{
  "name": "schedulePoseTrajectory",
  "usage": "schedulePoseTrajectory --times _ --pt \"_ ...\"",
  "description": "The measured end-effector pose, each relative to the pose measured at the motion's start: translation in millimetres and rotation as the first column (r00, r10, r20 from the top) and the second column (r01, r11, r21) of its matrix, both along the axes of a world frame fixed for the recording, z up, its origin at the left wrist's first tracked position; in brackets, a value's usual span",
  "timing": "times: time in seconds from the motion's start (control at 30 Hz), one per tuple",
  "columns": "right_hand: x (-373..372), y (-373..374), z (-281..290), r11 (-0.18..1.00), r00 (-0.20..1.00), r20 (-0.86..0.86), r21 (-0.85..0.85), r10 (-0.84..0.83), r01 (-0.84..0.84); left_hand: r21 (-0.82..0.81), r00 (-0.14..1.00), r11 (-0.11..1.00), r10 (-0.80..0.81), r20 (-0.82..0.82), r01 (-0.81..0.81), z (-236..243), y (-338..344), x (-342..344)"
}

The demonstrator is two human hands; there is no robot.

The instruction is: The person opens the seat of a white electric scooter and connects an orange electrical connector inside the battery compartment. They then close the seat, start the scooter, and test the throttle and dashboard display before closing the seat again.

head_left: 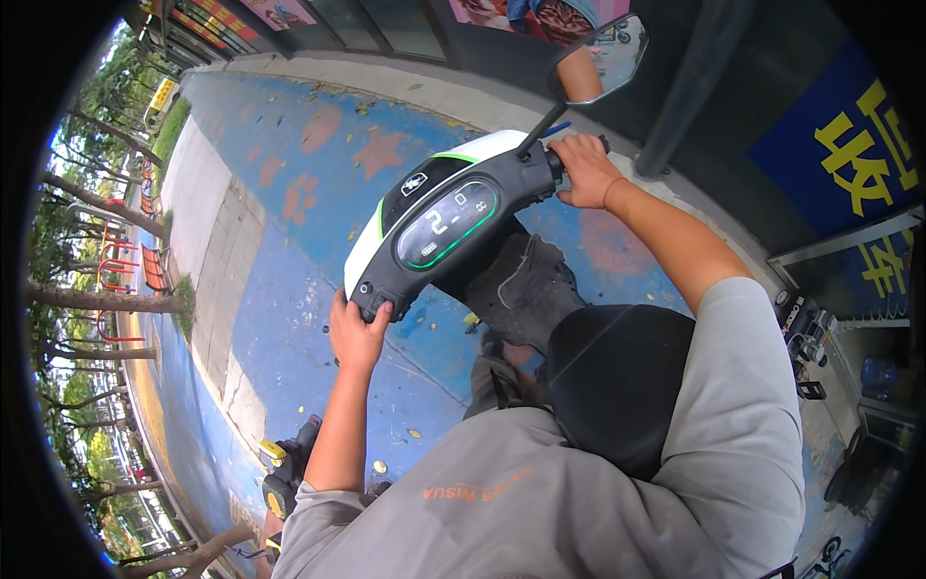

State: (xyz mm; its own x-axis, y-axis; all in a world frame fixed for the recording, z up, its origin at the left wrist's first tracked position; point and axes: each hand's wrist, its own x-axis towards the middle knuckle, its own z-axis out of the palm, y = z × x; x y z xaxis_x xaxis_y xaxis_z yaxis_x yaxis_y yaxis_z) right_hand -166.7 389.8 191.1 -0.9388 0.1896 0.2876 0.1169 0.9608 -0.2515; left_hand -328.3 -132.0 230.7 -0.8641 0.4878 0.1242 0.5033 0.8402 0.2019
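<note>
Blue pavement (311, 275); left hand (359, 333), right hand (585, 172) (both curled closed) gripping scooter handlebar (395, 282).

Visible quantities: one left hand (358, 335), one right hand (585, 172), one scooter handlebar (526, 183), one lit instrument display (449, 229), one rear-view mirror (612, 60), one black scooter saddle (622, 372), one grey short-sleeved shirt (550, 482), one grey pipe (693, 95).

We see blue pavement (313, 256) beneath the electric scooter (494, 147), painted with a pinkish star (377, 154) and a paw print (300, 198); on it we find yellowish leaves (415, 433), some near us, others scattered farther ahead
</note>
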Motion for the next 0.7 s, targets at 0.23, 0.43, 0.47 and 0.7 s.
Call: schedulePoseTrajectory --times 0.23,0.43,0.47,0.7 --pt "3.6 -1.8 7.0 0.999 1.0 0.008 -0.05 0.018 -0.018 0.087 0.992 0.996 -0.029 0.122 0.018 8.1 -2.6 -3.4" --pt "3.8 -3.1 8.4 0.999 1.0 0.007 -0.044 0.025 -0.025 0.154 0.982 0.988 -0.049 0.183 0.021 -1.6 -10.4 -13.0" --pt "3.7 -3.7 9.6 0.998 1.0 0.015 -0.05 0.023 -0.023 0.152 0.983 0.988 -0.048 0.176 0.021 -1.2 -10.1 -12.3" --pt "5.1 -1.0 5.3 1.0 1.0 0.005 -0.005 0.013 -0.013 0.11 0.991 0.993 -0.053 0.126 0.039 6.0 -3.8 -5.4"
